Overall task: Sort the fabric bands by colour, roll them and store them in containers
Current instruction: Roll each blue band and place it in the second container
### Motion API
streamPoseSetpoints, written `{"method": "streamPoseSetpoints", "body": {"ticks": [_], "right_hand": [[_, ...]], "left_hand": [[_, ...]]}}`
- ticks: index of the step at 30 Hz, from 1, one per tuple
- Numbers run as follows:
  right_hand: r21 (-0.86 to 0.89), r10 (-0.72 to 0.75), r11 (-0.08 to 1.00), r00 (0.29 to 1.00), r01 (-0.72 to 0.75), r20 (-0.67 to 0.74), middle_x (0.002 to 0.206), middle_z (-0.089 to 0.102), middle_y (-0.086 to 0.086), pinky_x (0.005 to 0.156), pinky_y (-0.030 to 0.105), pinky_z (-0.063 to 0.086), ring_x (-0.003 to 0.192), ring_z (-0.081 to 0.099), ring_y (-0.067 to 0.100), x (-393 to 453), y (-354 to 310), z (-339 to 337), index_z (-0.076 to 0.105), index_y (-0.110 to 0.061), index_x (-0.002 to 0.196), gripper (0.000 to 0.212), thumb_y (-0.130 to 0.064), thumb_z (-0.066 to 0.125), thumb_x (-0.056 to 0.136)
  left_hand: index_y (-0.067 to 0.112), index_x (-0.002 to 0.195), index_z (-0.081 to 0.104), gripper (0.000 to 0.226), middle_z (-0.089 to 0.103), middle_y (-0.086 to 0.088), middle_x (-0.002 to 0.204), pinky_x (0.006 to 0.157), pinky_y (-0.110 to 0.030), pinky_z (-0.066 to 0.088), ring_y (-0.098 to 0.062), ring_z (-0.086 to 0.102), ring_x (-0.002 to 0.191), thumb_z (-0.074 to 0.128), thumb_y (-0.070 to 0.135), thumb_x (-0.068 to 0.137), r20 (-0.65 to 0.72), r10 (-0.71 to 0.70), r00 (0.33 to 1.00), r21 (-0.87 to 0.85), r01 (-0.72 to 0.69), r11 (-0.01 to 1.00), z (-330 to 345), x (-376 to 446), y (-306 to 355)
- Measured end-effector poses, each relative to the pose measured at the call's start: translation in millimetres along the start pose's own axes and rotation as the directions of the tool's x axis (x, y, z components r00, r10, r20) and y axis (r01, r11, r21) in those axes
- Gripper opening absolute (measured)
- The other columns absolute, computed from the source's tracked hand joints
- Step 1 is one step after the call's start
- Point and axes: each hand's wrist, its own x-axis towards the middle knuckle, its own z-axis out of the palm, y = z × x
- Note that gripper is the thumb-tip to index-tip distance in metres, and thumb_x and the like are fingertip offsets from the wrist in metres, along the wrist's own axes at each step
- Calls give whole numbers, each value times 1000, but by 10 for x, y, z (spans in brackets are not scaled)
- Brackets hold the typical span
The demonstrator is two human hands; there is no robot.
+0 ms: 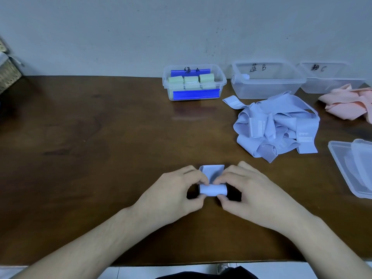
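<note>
Both hands [175, 190] [253, 190], each grip pinching one blue band [213, 189]; three containers [267, 79] behind.

left hand [173, 190] and right hand [253, 190] side by side, fingers curled inward, thumbs underneath

Bare table [90, 137] leftward; blue band pile [277, 125] crowding right.
</note>
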Motion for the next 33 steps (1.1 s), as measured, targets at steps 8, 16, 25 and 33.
{"method": "streamPoseSetpoints", "body": {"ticks": [8,16,25,33], "right_hand": [[-25,-27,999,995,25,-95,100,53,-21,77,13,37,85,46,5,17,-7,32,63,-32,103,21,-37,69,83],[27,25,999,997,-23,-75,101,57,-22,79,17,43,88,48,4,64,31,12,68,-31,109,24,-41,60,88],[-90,-37,996,989,24,-146,106,56,-15,81,17,34,89,41,6,136,98,1,71,-29,107,26,-43,65,86],[40,53,998,998,-53,24,116,60,-23,100,27,42,114,48,0,229,134,-53,65,-32,116,25,-38,67,92]], "left_hand": [[33,114,65,22,44,22,108,64,-12,36,-5,51,72,62,39,93,9,-72,997,-12,72,997,-31,24,-21],[29,107,64,19,45,22,109,62,-7,35,4,50,72,67,37,90,-49,-6,999,58,9,998,-3,52,16],[29,107,69,15,55,20,104,65,-5,34,13,50,76,66,33,93,-79,-87,993,-28,85,996,-48,135,-9],[33,114,64,25,39,20,116,68,-8,35,1,49,77,66,43,91,-53,-111,992,57,114,992,-46,183,-54]]}}
